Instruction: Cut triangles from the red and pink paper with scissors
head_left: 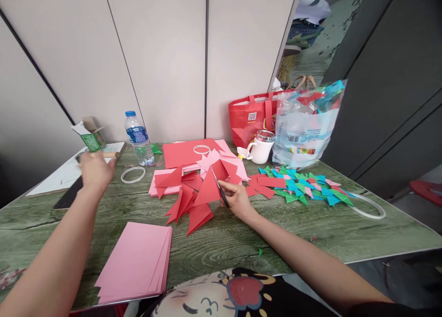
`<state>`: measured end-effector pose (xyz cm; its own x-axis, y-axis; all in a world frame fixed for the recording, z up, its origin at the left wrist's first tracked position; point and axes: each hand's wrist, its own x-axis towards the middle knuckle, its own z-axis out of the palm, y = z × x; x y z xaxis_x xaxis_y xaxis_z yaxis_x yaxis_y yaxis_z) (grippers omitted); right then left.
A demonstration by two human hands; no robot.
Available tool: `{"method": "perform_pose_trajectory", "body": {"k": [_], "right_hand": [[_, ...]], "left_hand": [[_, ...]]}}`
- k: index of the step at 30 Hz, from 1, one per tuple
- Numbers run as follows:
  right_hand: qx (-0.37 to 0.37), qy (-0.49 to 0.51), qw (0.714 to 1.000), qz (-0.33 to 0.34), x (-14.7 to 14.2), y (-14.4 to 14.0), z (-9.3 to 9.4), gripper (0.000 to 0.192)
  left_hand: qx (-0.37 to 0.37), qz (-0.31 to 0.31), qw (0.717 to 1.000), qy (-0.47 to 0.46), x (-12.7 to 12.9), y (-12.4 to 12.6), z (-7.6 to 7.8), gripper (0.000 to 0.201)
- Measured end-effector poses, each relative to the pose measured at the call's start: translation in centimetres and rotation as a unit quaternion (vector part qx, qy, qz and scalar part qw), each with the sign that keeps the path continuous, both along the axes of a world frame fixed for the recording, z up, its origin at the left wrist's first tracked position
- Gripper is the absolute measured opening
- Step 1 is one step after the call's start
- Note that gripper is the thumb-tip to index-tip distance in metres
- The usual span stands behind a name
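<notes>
The right hand (pixel 237 198) is closed around small scissors (pixel 219 188), whose blades touch the red paper triangles (pixel 196 199) beside the water bottle (pixel 138 138). The left hand (pixel 94 169), left of that bottle, grips a wooden stick (pixel 107 155).

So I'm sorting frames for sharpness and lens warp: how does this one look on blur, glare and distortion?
Head view: left hand is motion-smeared near the green box; right hand with the scissors at the red paper stays fairly crisp. Head view: wide-angle warp bows the wall seams and table edges. Head view: soft, even light, mild sheen on the plastic bag.
</notes>
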<state>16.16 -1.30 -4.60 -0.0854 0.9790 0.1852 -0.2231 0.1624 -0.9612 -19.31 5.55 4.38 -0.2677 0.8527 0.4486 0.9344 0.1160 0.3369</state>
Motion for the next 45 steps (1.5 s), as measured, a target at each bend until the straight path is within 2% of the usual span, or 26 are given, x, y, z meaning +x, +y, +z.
{"method": "perform_pose_trajectory", "body": {"k": [1,3,5,6,9,11,15,20,24,32,36,40,42,45], "right_hand": [[0.006,0.001,1.000,-0.001,0.0,-0.1,0.0,0.040],[0.017,0.004,1.000,-0.008,0.0,-0.2,0.1,0.039],[0.020,0.006,1.000,-0.015,0.0,-0.3,0.2,0.039],[0.018,0.007,1.000,-0.016,0.1,-0.4,0.3,0.040],[0.022,0.007,1.000,-0.013,0.1,-0.5,0.6,0.040],[0.030,-0.002,1.000,-0.008,0.0,-0.7,0.8,0.039],[0.035,-0.008,0.999,0.007,-0.1,-0.9,0.9,0.037],[0.039,0.009,0.999,0.010,-0.1,-0.9,0.7,0.034],[0.039,0.002,0.999,0.021,0.0,-0.8,0.5,0.036],[0.042,-0.033,0.998,0.044,0.0,-0.9,0.1,0.038],[0.040,-0.058,0.997,0.020,0.0,-0.9,0.1,0.041],[0.047,-0.061,0.997,-0.029,0.2,-0.7,0.3,0.044],[0.056,-0.056,0.995,-0.059,0.4,-0.5,0.5,0.042],[0.072,-0.056,0.990,-0.106,0.7,-0.2,0.6,0.038]], "left_hand": [[0.041,-0.012,0.999,-0.004,2.3,-0.4,0.9,0.044],[0.018,-0.123,0.990,-0.063,7.3,-1.4,2.4,0.039],[-0.052,-0.288,0.947,-0.131,11.9,-2.5,3.1,0.035],[-0.077,-0.346,0.922,-0.156,13.8,-3.0,3.2,0.032],[-0.155,-0.431,0.865,-0.206,17.4,-4.1,2.5,0.027],[-0.162,-0.451,0.845,-0.238,18.3,-4.4,1.9,0.022],[-0.168,-0.459,0.823,-0.290,18.4,-4.6,1.4,0.021],[-0.202,-0.485,0.793,-0.307,18.6,-4.4,0.6,0.025],[-0.200,-0.483,0.801,-0.293,18.8,-4.2,-0.1,0.028],[-0.215,-0.468,0.804,-0.297,18.1,-4.7,0.3,0.028],[-0.231,-0.467,0.804,-0.286,17.8,-4.7,0.5,0.030],[-0.277,-0.470,0.803,-0.240,16.5,-4.7,1.7,0.026],[-0.321,-0.477,0.799,-0.176,15.4,-4.6,2.4,0.026],[-0.348,-0.461,0.812,-0.084,13.7,-4.2,2.8,0.023]]}}
